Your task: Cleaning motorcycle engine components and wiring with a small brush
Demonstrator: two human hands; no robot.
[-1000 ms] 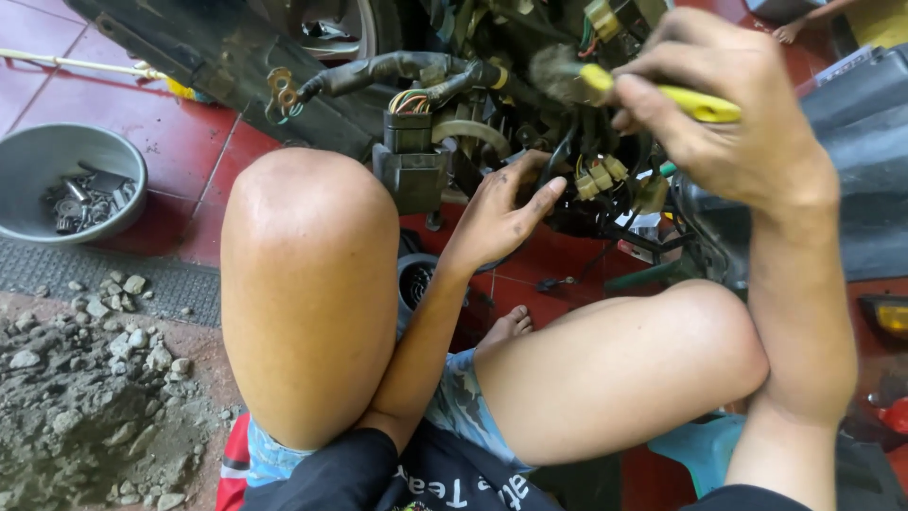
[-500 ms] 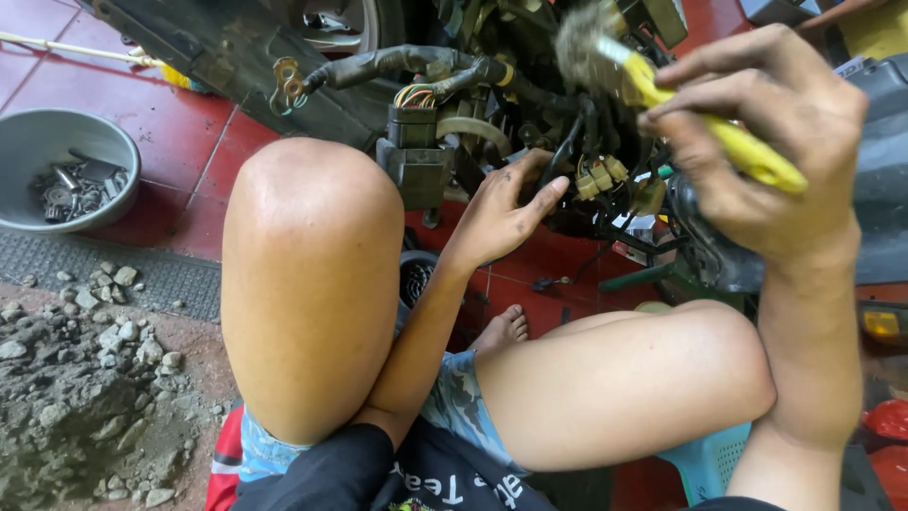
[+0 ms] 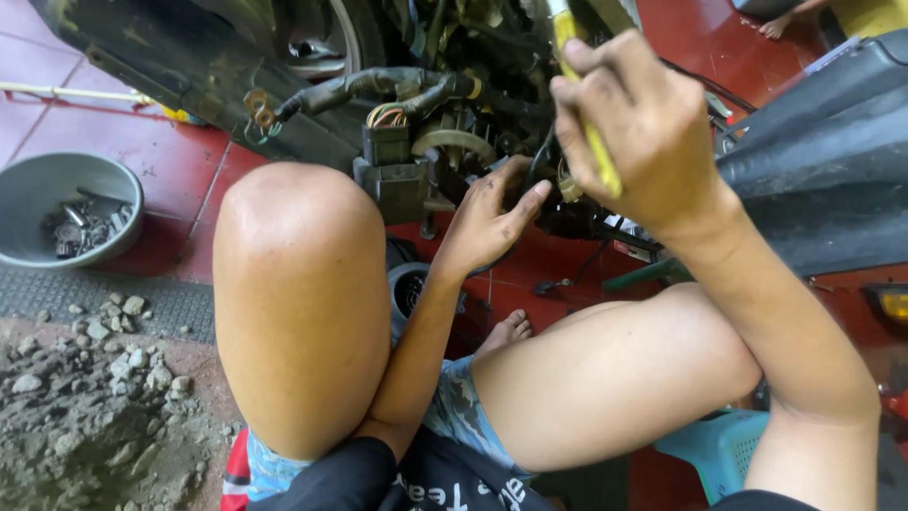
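The person sits low before the engine (image 3: 445,123), knees drawn up. The right hand (image 3: 643,142) is clenched tight round a yellow brush (image 3: 591,142), raised above the engine's right side; the bristle end is out of view. The left hand (image 3: 487,222) reaches in below the engine, fingers spread and resting on dark parts, holding nothing. Judged: cleaning is in hand; the next stroke needs the brush brought down clear of the wires (image 3: 388,115). A grey bowl (image 3: 28,203) of parts sits well left of the engine.
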